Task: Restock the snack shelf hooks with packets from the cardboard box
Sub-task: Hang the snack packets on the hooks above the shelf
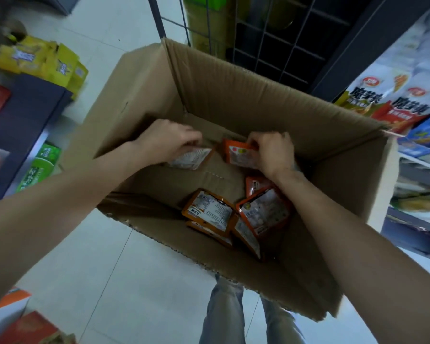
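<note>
**Hands deep in the box, gathering packets**

Packets are being collected, so this looks like the pick-up step, with the hanging not yet begun. Both hands are down inside the cardboard box. The left hand has its fingers curled over a pale-faced packet lying on the box floor. The right hand pinches the top edge of an orange packet, raised a little off the bottom. A loose heap of orange packets lies nearer the body than either hand, just below the right wrist.

The next move, as I judge it, calls for lifting both packets straight up and out, then turning toward the hooks; no hook shows clearly in this view, so where they hang cannot be told.

Room is tight sideways: the box walls rise well above both hands, the near flap has a ragged torn edge under the forearms, and a dark wire rack stands just beyond the far wall. To the right of the right hand, shelves of snack bags crowd the box rim. Upward the way is open.
</note>
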Motion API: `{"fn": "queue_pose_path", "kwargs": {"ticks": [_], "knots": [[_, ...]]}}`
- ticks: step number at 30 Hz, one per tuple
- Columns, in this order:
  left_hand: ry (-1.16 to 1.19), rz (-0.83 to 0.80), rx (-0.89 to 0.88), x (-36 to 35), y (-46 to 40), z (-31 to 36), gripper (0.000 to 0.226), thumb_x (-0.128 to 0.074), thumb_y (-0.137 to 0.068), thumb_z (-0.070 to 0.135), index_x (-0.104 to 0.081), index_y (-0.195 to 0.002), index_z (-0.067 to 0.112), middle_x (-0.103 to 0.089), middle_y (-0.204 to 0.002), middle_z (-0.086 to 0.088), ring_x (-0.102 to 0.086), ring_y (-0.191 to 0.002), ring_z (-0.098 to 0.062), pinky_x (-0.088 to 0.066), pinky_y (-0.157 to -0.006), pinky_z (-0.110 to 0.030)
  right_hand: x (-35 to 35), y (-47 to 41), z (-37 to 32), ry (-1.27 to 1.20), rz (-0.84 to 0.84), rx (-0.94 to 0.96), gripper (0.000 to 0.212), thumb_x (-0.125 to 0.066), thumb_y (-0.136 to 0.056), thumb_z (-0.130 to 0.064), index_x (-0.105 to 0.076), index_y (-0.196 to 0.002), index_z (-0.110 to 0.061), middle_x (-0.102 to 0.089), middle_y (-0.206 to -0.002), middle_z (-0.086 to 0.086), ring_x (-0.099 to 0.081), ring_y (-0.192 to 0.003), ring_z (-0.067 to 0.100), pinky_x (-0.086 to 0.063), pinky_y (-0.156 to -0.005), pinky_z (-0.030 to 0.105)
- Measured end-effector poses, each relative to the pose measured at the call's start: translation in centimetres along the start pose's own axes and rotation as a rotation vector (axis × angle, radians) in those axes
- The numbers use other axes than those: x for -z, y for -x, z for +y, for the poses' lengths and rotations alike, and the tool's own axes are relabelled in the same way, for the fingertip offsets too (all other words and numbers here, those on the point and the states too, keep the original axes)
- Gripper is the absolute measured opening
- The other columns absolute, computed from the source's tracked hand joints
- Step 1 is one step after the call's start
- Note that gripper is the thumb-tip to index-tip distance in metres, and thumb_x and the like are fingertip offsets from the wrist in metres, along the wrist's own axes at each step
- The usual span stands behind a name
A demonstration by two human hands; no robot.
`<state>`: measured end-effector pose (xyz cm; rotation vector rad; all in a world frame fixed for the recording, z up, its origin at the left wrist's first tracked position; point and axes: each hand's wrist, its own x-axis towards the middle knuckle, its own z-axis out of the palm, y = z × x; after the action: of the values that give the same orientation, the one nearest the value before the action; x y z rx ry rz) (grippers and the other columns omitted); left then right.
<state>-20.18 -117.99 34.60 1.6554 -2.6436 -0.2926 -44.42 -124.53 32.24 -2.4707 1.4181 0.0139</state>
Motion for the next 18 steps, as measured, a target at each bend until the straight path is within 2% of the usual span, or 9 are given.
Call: {"fn": "queue_pose_path", "kwargs": {"ticks": [2, 5, 6, 9, 10, 12, 13, 15, 18], "knots": [[0.126, 0.155, 0.105, 2.2, 0.2, 0.7, 0.013, -0.064, -0.089, 0.025, -0.063, -0.096, 0.015, -0.068, -0.088, -0.003, -0.065, -0.076, -0.020, -0.045, -0.058, -0.028, 2.2, 1.8, -0.1, -0.144, 0.077, -0.062, 0.013, -0.059, -0.092, -0.020, -0.065, -0.104, -0.020, -0.069, -0.097, 0.006, -0.064, -0.091, 0.026, -0.049, -0.084, 0.040], [0.293, 0.334, 0.355, 4.4, 1.0, 2.6, 0.018, -0.066, -0.088, 0.029, -0.066, -0.099, 0.015, -0.069, -0.093, 0.002, -0.065, -0.085, -0.014, -0.047, -0.068, -0.027, 6.3, 5.7, -0.5, -0.313, 0.306, -0.106, 0.012, -0.063, -0.091, -0.020, -0.064, -0.102, -0.015, -0.068, -0.093, 0.004, -0.066, -0.083, 0.022, -0.055, -0.071, 0.039], [0.366, 0.385, 0.436, 5.0, 1.4, 3.5, 0.019, -0.067, -0.087, 0.029, -0.066, -0.099, 0.015, -0.068, -0.093, 0.005, -0.063, -0.086, -0.010, -0.046, -0.071, -0.025, 8.1, 7.1, -0.7, -0.376, 0.381, -0.112, 0.011, -0.063, -0.091, -0.020, -0.064, -0.101, -0.014, -0.067, -0.090, 0.002, -0.066, -0.082, 0.018, -0.055, -0.069, 0.034], [0.647, 0.482, 0.630, 6.3, 2.5, 6.2, 0.015, -0.064, -0.090, 0.028, -0.062, -0.098, 0.015, -0.062, -0.089, 0.013, -0.058, -0.083, -0.001, -0.041, -0.072, -0.013, 13.2, 11.2, -0.9, -0.593, 0.492, -0.173, 0.004, -0.061, -0.093, -0.018, -0.058, -0.096, -0.018, -0.055, -0.078, -0.015, -0.056, -0.077, -0.017, -0.043, -0.065, 0.003], [0.732, 0.507, 0.670, 6.8, 2.7, 7.3, 0.012, -0.063, -0.091, 0.027, -0.060, -0.096, 0.016, -0.061, -0.087, 0.014, -0.057, -0.081, 0.001, -0.041, -0.071, -0.013, 14.2, 12.2, -0.5, -0.697, 0.483, -0.202, 0.007, -0.062, -0.093, -0.020, -0.056, -0.095, -0.024, -0.053, -0.076, -0.018, -0.056, -0.077, -0.016, -0.045, -0.070, 0.006], [0.887, 0.579, 0.707, 7.7, 2.7, 9.5, 0.009, -0.062, -0.092, 0.024, -0.056, -0.090, 0.017, -0.061, -0.085, 0.011, -0.057, -0.079, 0.000, -0.042, -0.070, -0.017, 15.2, 13.5, 0.3, -0.935, 0.411, -0.283, 0.007, -0.062, -0.088, -0.034, -0.055, -0.085, -0.034, -0.059, -0.078, -0.012, -0.062, -0.081, 0.011, -0.054, -0.083, 0.043], [0.978, 0.616, 0.710, 8.3, 2.6, 10.8, 0.008, -0.062, -0.092, 0.023, -0.056, -0.087, 0.019, -0.062, -0.084, 0.010, -0.058, -0.078, -0.001, -0.043, -0.071, -0.019, 15.8, 13.9, 0.6, -1.034, 0.368, -0.314, 0.008, -0.063, -0.086, -0.039, -0.058, -0.083, -0.033, -0.061, -0.079, -0.005, -0.061, -0.081, 0.022, -0.052, -0.083, 0.052], [1.147, 0.664, 0.689, 9.9, 2.5, 13.5, 0.008, -0.062, -0.092, 0.024, -0.058, -0.085, 0.027, -0.065, -0.083, 0.009, -0.060, -0.078, -0.001, -0.046, -0.073, -0.023, 16.6, 14.7, 0.8, -1.164, 0.341, -0.313, 0.020, -0.069, -0.079, -0.049, -0.065, -0.088, -0.031, -0.064, -0.079, 0.005, -0.058, -0.077, 0.028, -0.050, -0.080, 0.050], [1.291, 0.686, 0.577, 12.2, 2.6, 16.8, 0.008, -0.058, -0.093, 0.027, -0.062, -0.086, 0.028, -0.068, -0.081, 0.008, -0.064, -0.078, -0.008, -0.050, -0.071, -0.025, 17.7, 15.9, 0.3, -1.202, 0.281, -0.280, 0.021, -0.069, -0.077, -0.041, -0.068, -0.092, -0.026, -0.071, -0.084, 0.001, -0.065, -0.080, 0.023, -0.052, -0.079, 0.045]]}}
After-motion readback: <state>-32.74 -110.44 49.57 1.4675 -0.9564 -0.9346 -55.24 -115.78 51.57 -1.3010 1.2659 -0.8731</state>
